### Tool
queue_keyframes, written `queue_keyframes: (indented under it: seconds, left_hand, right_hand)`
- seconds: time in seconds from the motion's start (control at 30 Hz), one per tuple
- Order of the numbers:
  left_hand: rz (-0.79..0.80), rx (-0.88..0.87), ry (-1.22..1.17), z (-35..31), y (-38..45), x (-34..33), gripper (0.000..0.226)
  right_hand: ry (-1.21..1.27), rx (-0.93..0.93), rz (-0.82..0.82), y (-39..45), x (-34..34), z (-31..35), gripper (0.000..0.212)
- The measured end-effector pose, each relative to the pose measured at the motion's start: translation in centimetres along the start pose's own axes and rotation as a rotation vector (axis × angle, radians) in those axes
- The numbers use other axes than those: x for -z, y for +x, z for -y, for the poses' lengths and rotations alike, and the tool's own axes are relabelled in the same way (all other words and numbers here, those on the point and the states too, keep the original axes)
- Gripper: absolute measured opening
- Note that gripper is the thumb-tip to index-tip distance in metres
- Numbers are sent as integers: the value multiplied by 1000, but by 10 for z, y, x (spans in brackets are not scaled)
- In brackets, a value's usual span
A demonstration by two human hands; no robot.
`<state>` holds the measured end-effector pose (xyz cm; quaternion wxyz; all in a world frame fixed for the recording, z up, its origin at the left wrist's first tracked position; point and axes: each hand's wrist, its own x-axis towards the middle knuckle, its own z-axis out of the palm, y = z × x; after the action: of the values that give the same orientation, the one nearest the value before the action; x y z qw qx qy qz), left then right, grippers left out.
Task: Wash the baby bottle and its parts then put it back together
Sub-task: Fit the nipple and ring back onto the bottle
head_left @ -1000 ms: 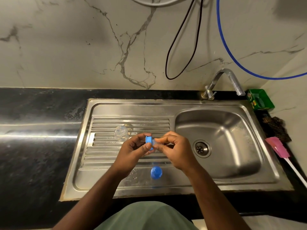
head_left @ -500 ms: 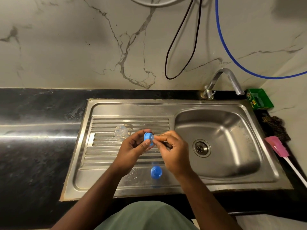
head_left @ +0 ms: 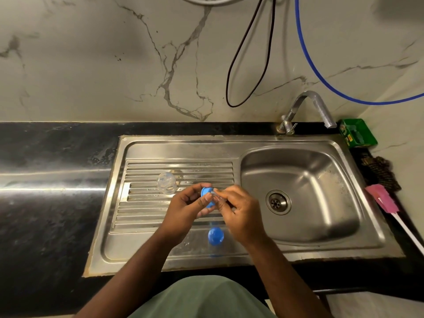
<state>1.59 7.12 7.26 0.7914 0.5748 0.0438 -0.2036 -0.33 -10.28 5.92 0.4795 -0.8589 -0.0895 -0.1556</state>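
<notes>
While the left hand (head_left: pixel 188 208) grips the blue ring (head_left: pixel 207 198) over the drainboard (head_left: pixel 137 203), the right hand (head_left: pixel 238 212) pinches what looks like the clear teat (head_left: pixel 216 196) at its rim, though fingers hide most of it. The bottle (head_left: pixel 167 182) lies just behind, the blue cap (head_left: pixel 215 236) just below. Tap (head_left: pixel 307 106), green box (head_left: pixel 358 133) and pink brush (head_left: pixel 383 200) sit off right.

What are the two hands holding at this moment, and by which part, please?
The left hand grips the blue ring by its rim; the right hand pinches a clear nipple at the ring's opening.
</notes>
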Motion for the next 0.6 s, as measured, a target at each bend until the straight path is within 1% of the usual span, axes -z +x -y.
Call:
queue_keyframes:
  seconds: [0.03, 0.07, 0.1, 0.13, 0.2, 0.23, 0.3, 0.37, 0.43, 0.5, 0.6]
  left_hand:
    - [-8, 20, -51, 1, 0, 0, 33]
    - [-6, 35, -87, 2, -1, 1, 33]
    - [5, 40, -95, 2, -1, 2, 34]
    - [21, 32, -77, 1, -1, 4, 35]
    - [47, -1, -20, -1, -1, 7, 35]
    - [46, -8, -12, -2, 0, 7, 34]
    - [15, -8, -11, -1, 1, 6, 35]
    - [-33, 5, -19, -1, 1, 6, 34]
    - [-28, 12, 5, -3, 2, 8, 32]
    - [-5, -1, 64, -5, 2, 8, 32]
    - [-24, 1, 107, -3, 1, 6, 32]
  right_hand:
    - [-67, 79, 4, 1, 1, 0, 15]
    - [-78, 102, 14, 2, 2, 1, 14]
    - [-41, 67, 18, 3, 3, 2, 12]
    - [36, -26, 18, 4, 2, 3, 11]
    - [253, -278, 16, 5, -1, 6, 13]
    - [307, -343, 15, 5, -3, 5, 14]
    - [286, -318, 25, 2, -4, 5, 19]
    - [265, -243, 80, -1, -3, 6, 34]
    - [275, -235, 141, -3, -1, 7, 43]
    - [245, -247, 162, -2, -1, 7, 42]
    - [146, -214, 118, 0, 0, 4, 29]
